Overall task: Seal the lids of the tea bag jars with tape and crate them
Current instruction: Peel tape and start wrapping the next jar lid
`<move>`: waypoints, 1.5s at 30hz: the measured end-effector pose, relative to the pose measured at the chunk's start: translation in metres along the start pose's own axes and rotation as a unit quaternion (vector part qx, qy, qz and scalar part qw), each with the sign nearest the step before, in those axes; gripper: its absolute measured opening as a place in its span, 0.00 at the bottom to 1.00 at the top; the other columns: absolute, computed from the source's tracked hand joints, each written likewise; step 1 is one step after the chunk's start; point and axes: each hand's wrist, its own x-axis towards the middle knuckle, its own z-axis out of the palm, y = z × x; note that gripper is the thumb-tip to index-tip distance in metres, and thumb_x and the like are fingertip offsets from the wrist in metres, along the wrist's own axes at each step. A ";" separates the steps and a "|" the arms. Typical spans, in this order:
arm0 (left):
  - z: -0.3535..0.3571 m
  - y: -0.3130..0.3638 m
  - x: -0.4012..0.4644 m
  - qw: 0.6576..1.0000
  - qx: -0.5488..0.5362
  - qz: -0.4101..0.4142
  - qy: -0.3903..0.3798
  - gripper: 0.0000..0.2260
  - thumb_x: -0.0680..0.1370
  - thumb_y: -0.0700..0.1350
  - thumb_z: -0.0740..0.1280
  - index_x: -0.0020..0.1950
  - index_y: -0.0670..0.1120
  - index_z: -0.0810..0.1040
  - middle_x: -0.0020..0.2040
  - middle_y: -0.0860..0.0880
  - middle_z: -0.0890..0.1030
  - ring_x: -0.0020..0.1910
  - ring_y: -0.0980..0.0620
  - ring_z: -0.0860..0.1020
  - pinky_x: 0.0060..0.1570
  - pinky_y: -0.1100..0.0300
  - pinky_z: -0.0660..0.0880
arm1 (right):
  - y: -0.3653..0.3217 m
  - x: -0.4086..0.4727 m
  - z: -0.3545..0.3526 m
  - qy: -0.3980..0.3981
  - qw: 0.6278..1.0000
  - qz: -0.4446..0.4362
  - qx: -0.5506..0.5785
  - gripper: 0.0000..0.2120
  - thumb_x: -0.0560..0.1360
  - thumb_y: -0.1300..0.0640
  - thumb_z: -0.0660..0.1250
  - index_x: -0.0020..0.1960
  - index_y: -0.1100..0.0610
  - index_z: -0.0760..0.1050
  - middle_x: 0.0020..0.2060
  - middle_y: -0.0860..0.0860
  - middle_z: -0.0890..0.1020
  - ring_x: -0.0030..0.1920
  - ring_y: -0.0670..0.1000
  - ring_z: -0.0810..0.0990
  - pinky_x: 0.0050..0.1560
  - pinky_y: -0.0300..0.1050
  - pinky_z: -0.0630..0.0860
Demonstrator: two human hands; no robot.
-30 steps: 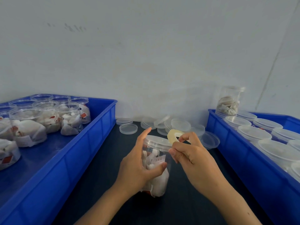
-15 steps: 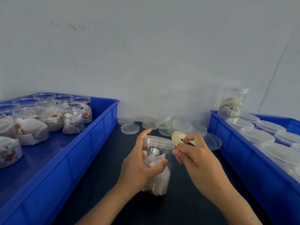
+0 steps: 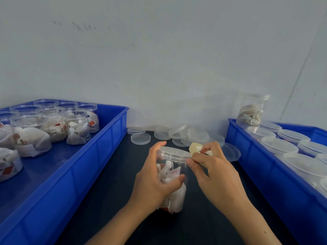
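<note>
Clear plastic jar (image 3: 174, 181), upright on dark tabletop, centre; packed w/ white tea bags, red-print tags. Translucent lid (image 3: 174, 152) seated on top. Yellowish tape roll (image 3: 194, 147) tilted, touching lid's right rim. Lidless filled jars (image 3: 53, 124) in left blue crate (image 3: 74, 174); lidded jars (image 3: 279, 145) in right crate (image 3: 265, 174).
</note>
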 end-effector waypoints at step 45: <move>-0.020 0.010 0.007 0.992 0.031 0.020 0.125 0.29 0.57 0.71 0.72 0.54 0.66 0.69 0.53 0.67 0.75 0.52 0.67 0.75 0.43 0.66 0.73 | -0.012 -0.016 -0.007 -0.125 0.984 0.066 -0.105 0.13 0.84 0.50 0.47 0.43 0.51 0.63 0.43 0.47 0.74 0.42 0.49 0.71 0.47 0.44 0.65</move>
